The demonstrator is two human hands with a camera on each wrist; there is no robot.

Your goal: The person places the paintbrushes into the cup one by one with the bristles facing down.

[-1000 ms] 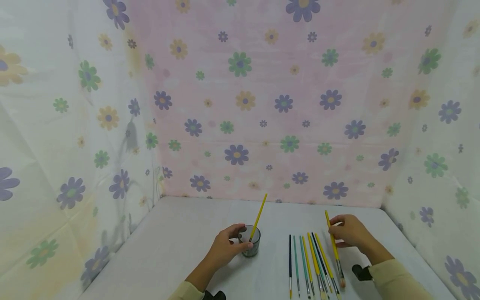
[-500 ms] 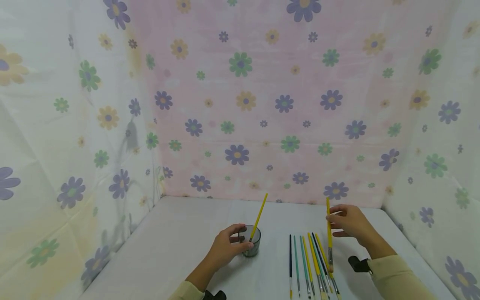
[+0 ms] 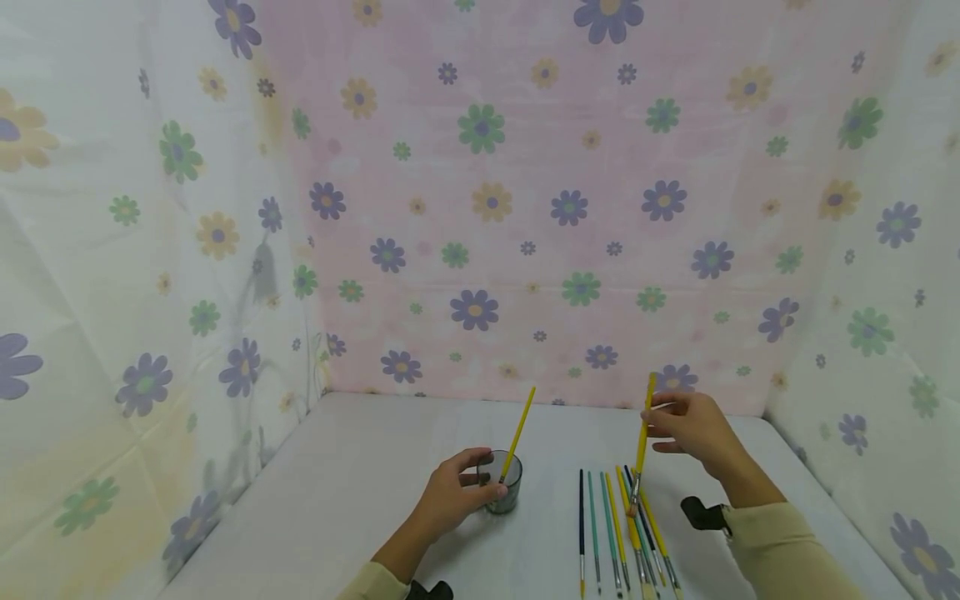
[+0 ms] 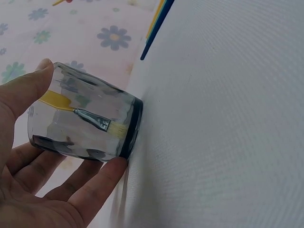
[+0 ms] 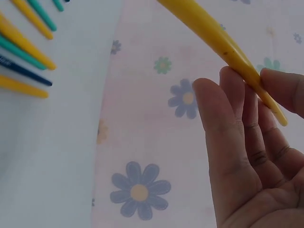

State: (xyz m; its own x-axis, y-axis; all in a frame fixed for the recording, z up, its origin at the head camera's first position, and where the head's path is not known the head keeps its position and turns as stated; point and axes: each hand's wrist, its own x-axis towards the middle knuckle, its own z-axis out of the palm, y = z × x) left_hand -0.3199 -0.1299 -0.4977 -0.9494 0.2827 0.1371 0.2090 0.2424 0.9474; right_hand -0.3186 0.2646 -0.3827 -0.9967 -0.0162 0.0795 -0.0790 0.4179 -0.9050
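Observation:
My left hand (image 3: 455, 493) holds a clear grey glass (image 4: 90, 118), thumb on one side and fingers on the other, its base on the table. Inside the glass leans a yellow paintbrush (image 3: 519, 433), its pale bristles (image 4: 117, 129) down at the bottom. In my right hand (image 3: 693, 425) another yellow paintbrush (image 5: 213, 35) is pinched near the handle's end between thumb and fingers, with the index finger extended. That brush hangs bristles down, in front of the row of paintbrushes (image 3: 615, 517) in the head view; whether it touches them I cannot tell.
Several paintbrushes with yellow, teal and dark blue handles lie side by side on the white table (image 3: 360, 475), bristles toward me. Flower-patterned cloth (image 3: 480, 250) hangs behind the table and along both sides. A black wrist strap piece (image 3: 701, 514) shows at the right sleeve.
My right hand has raised its paintbrush off the table and carried it left and farther back, over the row. The left hand and glass have stayed put.

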